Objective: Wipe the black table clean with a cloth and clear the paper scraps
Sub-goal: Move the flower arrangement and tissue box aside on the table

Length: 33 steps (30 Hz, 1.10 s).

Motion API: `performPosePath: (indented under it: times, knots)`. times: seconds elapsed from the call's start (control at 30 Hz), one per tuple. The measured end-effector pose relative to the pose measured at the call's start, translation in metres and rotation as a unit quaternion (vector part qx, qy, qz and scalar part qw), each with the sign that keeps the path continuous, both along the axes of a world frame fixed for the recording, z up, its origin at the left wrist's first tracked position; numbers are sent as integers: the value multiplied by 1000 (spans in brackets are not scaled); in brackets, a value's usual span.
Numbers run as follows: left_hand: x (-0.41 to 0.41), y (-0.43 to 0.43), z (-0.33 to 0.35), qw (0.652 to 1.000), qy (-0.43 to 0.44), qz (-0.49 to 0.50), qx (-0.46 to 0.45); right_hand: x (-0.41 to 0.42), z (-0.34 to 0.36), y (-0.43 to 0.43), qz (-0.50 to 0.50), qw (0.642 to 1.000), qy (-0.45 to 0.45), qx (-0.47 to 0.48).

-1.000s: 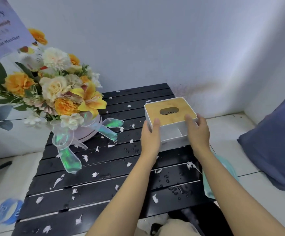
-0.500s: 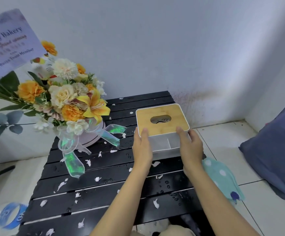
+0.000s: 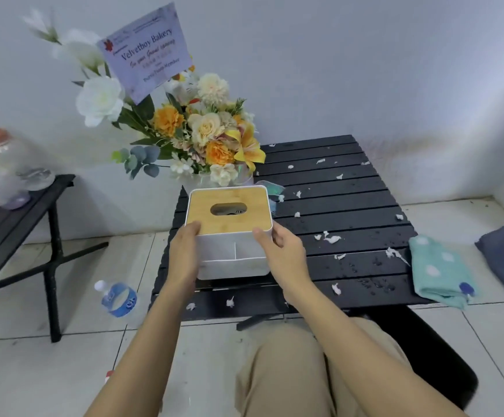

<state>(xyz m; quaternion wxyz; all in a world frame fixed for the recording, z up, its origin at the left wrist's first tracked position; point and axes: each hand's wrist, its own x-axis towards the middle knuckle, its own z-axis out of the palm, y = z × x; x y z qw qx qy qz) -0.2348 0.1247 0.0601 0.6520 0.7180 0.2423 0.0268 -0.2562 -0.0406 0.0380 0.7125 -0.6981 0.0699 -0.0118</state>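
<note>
- Far left, a second dark side table [image 3: 19, 212] carries blurred jars, and a water bottle [image 3: 118, 299] lies on the tiled floor [image 3: 64, 371] beside your desk.
- The flower arrangement [image 3: 208, 136] stands on the far left corner of the black desk [image 3: 350, 206], so that corner cannot be wiped yet.
- Your left hand [image 3: 184, 254] grips the left side of the tissue box [image 3: 229, 233], fingers clamped round its wall with the thumb on the wooden lid's edge.
- The box appears to be lifted over the desk's near left part; whether it touches the slats, I cannot tell.
- Your right hand [image 3: 283, 251] clamps the box's right side the same way.
- Paper scraps [image 3: 332, 239] are scattered across the slats from far edge to near edge; none look gathered.
- Water droplets [image 3: 377, 284] bead on the near right slats, so no wiping shows.
- The cloth [image 3: 437, 269] lies folded on the desk's near right corner, untouched.
- Judging by this, you are clearing objects off first; wiping and scrap removal are both left to do.
</note>
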Motion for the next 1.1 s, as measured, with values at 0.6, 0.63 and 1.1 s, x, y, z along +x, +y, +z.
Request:
performPosePath:
  times: [0.6,0.63,1.1]
  knots:
    - [4,53,-36,999,-1,44,9,13,-23,41,107,991,62,-52]
    - [3,53,-37,999,-4,40,26,12,-23,37,106,991,60,-56]
    - [-41,-51,-27,933,-284,4,221,-38,-23,-118,-155,949,-65,-266]
